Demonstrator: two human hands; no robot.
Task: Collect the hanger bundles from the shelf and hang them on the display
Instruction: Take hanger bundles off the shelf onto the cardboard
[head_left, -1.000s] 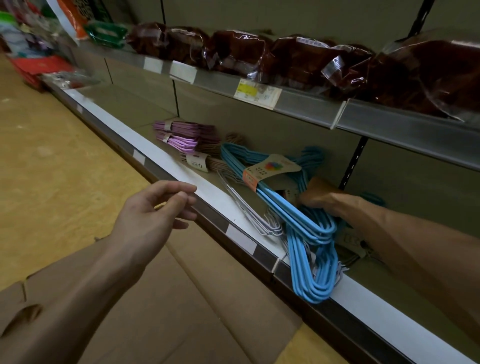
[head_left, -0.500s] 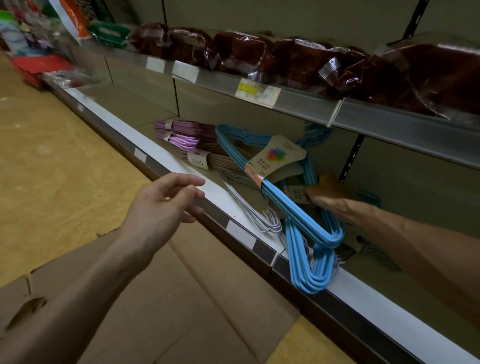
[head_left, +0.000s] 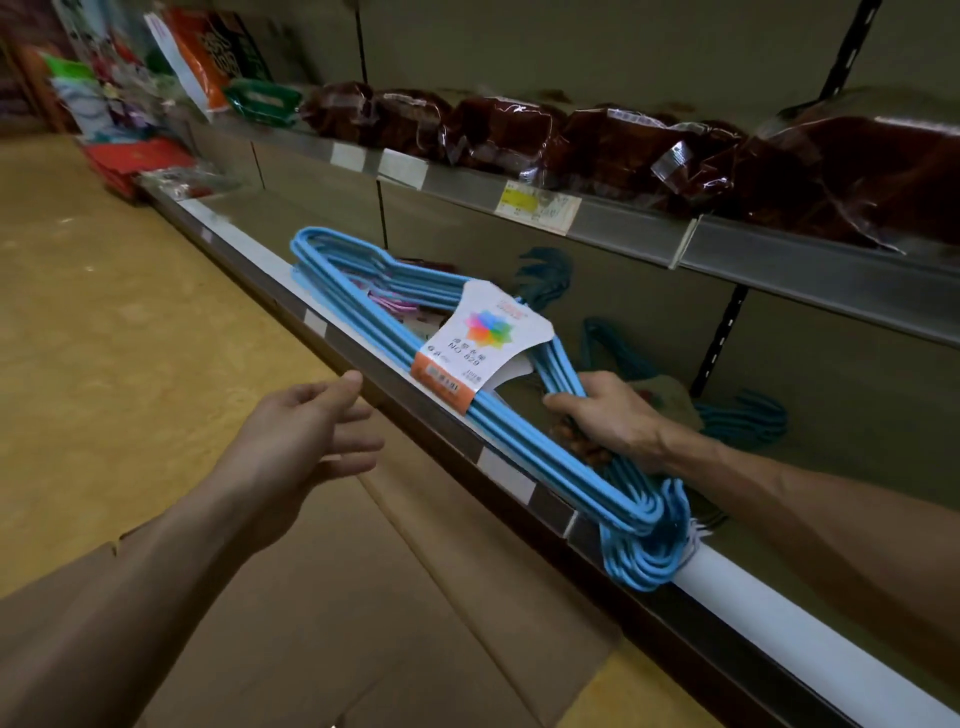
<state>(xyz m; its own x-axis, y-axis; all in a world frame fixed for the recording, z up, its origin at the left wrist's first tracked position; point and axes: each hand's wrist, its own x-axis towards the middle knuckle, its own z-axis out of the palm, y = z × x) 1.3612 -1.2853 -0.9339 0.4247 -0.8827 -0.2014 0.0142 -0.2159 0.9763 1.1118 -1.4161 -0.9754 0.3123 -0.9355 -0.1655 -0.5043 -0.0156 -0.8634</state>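
lifted off the shelf (head_left: 753, 577), smooth blue hanger bundle (head_left: 447, 415) in right hand (head_left: 613, 415) fingers; left hand (head_left: 306, 431) spread.

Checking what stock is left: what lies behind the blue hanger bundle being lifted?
Behind the light blue bundle held by the right hand, darker teal hangers lie on the shelf. Purple ones peek through; the rest is covered.

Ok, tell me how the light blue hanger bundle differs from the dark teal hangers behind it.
The light blue hanger bundle is gripped by the right hand at the shelf's front edge; the dark teal hangers lie untouched further back. The blue bundle's paper label faces the camera; no label shows on the teal ones. Both are bundled hangers.
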